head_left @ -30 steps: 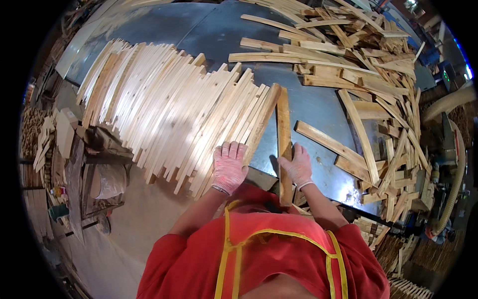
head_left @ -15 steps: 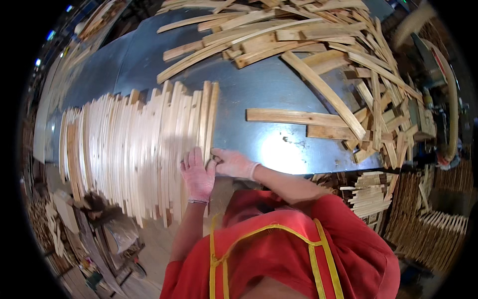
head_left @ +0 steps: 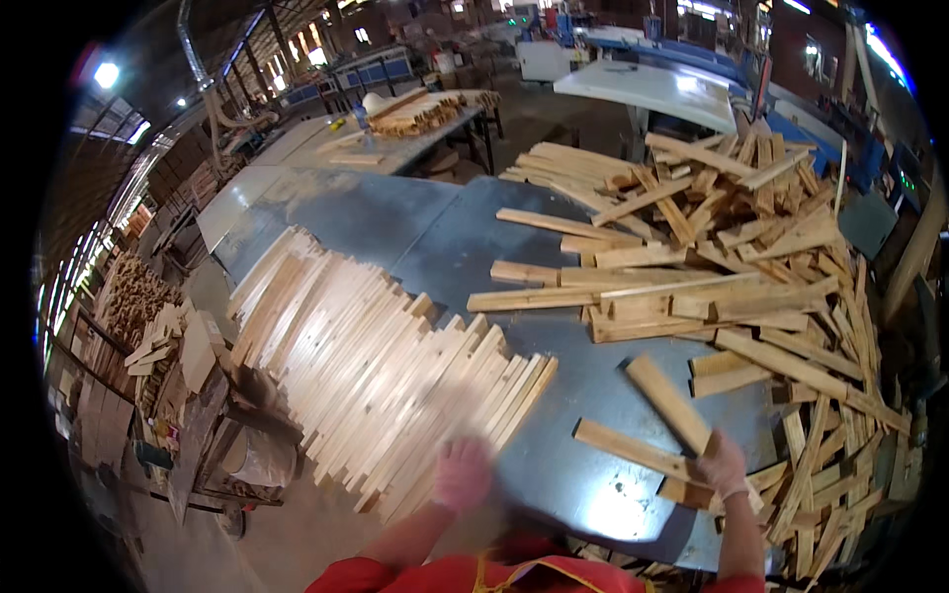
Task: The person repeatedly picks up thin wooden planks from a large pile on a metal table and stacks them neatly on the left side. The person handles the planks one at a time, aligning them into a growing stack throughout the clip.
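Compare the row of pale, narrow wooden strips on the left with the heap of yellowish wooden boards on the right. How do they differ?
The row of strips lies side by side, nearly parallel, while the heap of boards points many ways. The row looks like one layer; the heap has boards crossing over each other. The row shows paler, narrower faces than many boards in the heap.
Both are wood on the grey metal table.

At the upper left you have a round white lamp [head_left: 106, 74] and a silvery duct [head_left: 186, 42] below a dark roof [head_left: 229, 25]; bright openings [head_left: 316, 56] glow at the top, left of centre, a white-topped table [head_left: 633, 87] stands upper right, and pale floor [head_left: 272, 553] shows lower left
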Action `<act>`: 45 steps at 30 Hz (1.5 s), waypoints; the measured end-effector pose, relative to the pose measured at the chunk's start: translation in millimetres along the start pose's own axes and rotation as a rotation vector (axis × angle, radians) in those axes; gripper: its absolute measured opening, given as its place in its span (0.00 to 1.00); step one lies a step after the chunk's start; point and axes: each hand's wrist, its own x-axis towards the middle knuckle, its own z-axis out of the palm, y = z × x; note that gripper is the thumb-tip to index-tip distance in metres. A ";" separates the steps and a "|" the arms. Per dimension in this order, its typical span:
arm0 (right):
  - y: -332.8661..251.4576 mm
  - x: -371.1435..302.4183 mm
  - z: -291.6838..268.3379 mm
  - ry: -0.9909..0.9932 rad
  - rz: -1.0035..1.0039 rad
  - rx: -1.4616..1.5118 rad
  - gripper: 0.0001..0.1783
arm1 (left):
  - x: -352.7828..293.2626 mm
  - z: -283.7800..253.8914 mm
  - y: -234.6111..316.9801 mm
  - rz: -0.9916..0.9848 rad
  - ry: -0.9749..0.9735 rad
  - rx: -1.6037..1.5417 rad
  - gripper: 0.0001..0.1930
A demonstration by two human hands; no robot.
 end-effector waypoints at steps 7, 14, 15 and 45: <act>-24.3 -19.8 4.9 -0.296 -0.103 -0.255 0.51 | -6.5 23.4 -0.6 0.022 0.106 -0.015 0.35; -113.4 -54.5 -8.5 -0.356 0.133 0.455 0.59 | -11.9 12.1 -4.3 0.016 0.027 -0.077 0.35; -127.8 -61.9 19.1 -0.347 0.138 0.650 0.57 | -11.9 4.3 -4.6 0.004 0.010 -0.094 0.35; -28.7 -59.3 -13.5 -0.270 -0.028 -0.216 0.31 | -11.0 15.2 -7.6 0.208 0.013 -0.150 0.37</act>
